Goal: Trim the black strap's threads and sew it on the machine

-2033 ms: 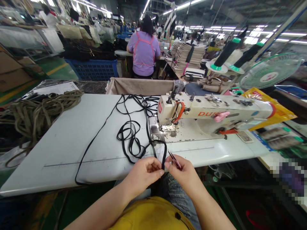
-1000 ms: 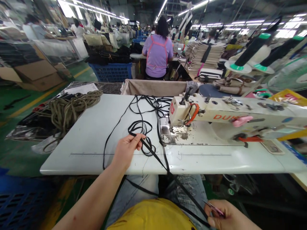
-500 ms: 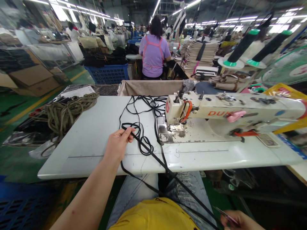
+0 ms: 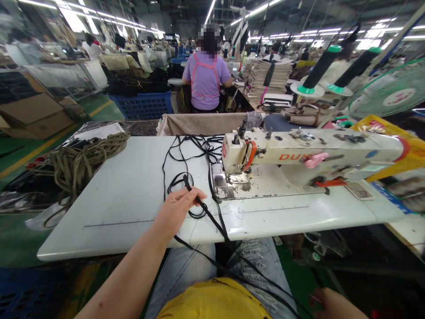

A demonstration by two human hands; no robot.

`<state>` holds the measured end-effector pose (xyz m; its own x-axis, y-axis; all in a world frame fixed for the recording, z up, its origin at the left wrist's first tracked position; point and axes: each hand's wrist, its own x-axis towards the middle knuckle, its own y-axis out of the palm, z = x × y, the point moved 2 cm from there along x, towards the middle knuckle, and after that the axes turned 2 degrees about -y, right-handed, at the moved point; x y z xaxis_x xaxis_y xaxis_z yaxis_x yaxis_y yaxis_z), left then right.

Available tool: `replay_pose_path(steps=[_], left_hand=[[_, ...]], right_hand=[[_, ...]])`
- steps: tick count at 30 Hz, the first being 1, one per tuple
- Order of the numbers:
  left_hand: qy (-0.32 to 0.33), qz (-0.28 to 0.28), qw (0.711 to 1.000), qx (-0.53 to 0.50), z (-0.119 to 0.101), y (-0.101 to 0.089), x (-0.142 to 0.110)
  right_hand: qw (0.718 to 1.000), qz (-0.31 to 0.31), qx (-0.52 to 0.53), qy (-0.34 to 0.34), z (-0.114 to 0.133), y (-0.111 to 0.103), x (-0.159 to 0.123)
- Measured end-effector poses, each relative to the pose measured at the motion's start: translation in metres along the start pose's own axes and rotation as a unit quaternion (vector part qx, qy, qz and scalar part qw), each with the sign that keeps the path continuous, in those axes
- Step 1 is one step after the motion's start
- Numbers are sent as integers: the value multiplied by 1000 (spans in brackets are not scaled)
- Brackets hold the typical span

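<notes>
My left hand (image 4: 176,210) rests on the white table (image 4: 126,190), its fingers pinched on a black strap (image 4: 212,220). The strap runs from my fingers over the table's front edge and down across my lap. More of it lies in loose loops (image 4: 186,155) to the left of the cream sewing machine (image 4: 299,155). Only part of my right hand (image 4: 332,305) shows, low by my right thigh at the frame's bottom edge. Its fingers are mostly out of sight, with a hint of pink at them.
A heap of olive cord (image 4: 79,161) lies on the table's left end. A beige fabric bin (image 4: 199,123) stands behind the table. A person in a purple top (image 4: 206,82) sits further back. Thread cones (image 4: 318,71) and a green fan (image 4: 392,95) stand to the right.
Two seconds ago both hands held the strap and small pink snips at the table's front edge. My left hand then drew the strap onto the table while my right hand dropped beside my thigh.
</notes>
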<state>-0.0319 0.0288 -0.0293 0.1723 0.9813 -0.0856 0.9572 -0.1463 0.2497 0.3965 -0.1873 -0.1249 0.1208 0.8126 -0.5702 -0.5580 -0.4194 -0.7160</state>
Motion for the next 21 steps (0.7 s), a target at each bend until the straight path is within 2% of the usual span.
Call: replay_pose_path(steps=[2,4,7,10,11,14,15,17,19,21], left_hand=[[-34,25,998,39,10,9,-3],[-60,57,995,61,17,20,-7],[-87,89,990,66,21,42,-14],[-109,109,985,72,20,63,-23],[-114,123,983,70,21,69,-27],[-134,155,977,51,27,79,-33],[-141,152,977,42,30,80,-33],[-146,98,984,6,34,75,-29],[-128,4,990,-52,36,65,-21],[-100,-74,987,-99,35,52,-11]], right_hand=[[999,-19,43,-7,16,-11,2],[993,-20,108,-37,43,-21,4],[971,-86,192,-118,102,-33,5],[934,-146,257,-201,167,-31,4],[924,-146,281,-212,187,-27,4],[912,-44,334,-235,229,-12,5],[909,-18,340,-239,235,-8,5],[912,11,333,-238,234,-5,5],[924,47,305,-227,215,-7,5],[934,117,267,-207,184,-9,5]])
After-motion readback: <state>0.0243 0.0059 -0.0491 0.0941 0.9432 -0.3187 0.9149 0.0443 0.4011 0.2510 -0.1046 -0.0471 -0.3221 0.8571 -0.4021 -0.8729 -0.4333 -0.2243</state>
